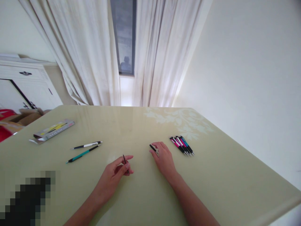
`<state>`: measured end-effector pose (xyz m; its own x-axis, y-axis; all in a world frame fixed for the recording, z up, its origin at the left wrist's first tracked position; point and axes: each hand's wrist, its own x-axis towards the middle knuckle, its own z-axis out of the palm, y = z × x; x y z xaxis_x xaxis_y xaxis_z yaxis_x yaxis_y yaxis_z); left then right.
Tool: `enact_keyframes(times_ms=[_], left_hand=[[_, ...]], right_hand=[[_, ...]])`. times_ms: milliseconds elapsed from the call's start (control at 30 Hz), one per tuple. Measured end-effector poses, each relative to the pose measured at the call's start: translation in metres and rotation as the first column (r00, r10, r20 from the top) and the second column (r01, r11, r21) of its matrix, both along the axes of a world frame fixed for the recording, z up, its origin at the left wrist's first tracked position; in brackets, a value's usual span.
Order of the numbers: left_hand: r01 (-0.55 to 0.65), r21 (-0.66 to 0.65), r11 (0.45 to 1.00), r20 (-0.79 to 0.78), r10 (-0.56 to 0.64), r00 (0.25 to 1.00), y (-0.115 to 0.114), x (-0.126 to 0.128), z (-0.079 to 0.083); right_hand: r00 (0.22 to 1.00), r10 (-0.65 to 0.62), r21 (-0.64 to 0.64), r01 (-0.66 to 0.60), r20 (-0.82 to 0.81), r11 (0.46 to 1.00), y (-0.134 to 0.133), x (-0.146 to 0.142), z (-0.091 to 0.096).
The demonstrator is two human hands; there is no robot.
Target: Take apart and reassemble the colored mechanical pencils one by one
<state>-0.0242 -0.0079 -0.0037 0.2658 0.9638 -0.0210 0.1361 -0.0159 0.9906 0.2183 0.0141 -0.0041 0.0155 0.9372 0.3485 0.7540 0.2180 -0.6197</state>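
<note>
The left hand pinches one thin black rod, the right hand one short black piece, over the glossy pale-yellow table; rightward lie perhaps five multicoloured pens, leftward two black-ended pens, one grey-yellow box; white curtains beyond.

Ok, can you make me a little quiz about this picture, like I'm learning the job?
1. Fill in: on the table, the teal pen lies to the ___ of both hands, as the person sees it.
2. True or false: the row of pens is nearer the right hand than the left hand.
3. What does the left hand hold?
A) a box
B) a thin dark stick
C) a pair of scissors

Key: 1. left; 2. true; 3. B.
</note>
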Motion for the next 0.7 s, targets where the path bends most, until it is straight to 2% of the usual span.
enact_keyframes(times_ms=[100,167,233,300,367,433,600,700], left_hand=[[0.015,0.148,0.989,-0.171,0.011,0.985,0.001,-0.003,0.000],[0.017,0.230,0.973,-0.270,0.047,0.962,0.002,-0.006,-0.001],[0.018,0.283,0.959,-0.329,0.079,0.941,0.003,-0.009,-0.003],[0.021,0.324,0.946,-0.361,0.103,0.927,0.004,-0.012,-0.004],[0.026,0.345,0.938,-0.384,0.116,0.916,0.006,-0.014,-0.006],[0.034,0.352,0.936,-0.395,0.115,0.911,0.007,-0.015,-0.006],[0.069,0.352,0.934,-0.402,0.084,0.912,0.006,-0.014,-0.005],[0.069,0.355,0.932,-0.399,0.084,0.913,0.006,-0.014,-0.004]], right_hand=[[0.989,-0.033,-0.085,0.045,0.145,0.995,0.007,0.010,-0.006],[0.986,-0.017,-0.107,0.036,0.166,0.994,0.008,0.011,-0.008],[0.992,0.054,-0.110,-0.041,0.116,0.993,0.006,0.009,-0.006],[0.983,0.183,-0.088,-0.180,0.018,0.980,0.002,0.006,-0.001],[0.950,0.304,-0.030,-0.307,-0.073,0.951,-0.003,0.002,0.005],[0.923,0.365,0.034,-0.364,-0.125,0.931,-0.008,-0.002,0.011],[0.897,0.410,0.066,-0.405,-0.163,0.912,-0.015,-0.010,0.016],[0.908,0.387,0.070,-0.380,-0.161,0.922,-0.015,-0.011,0.014]])
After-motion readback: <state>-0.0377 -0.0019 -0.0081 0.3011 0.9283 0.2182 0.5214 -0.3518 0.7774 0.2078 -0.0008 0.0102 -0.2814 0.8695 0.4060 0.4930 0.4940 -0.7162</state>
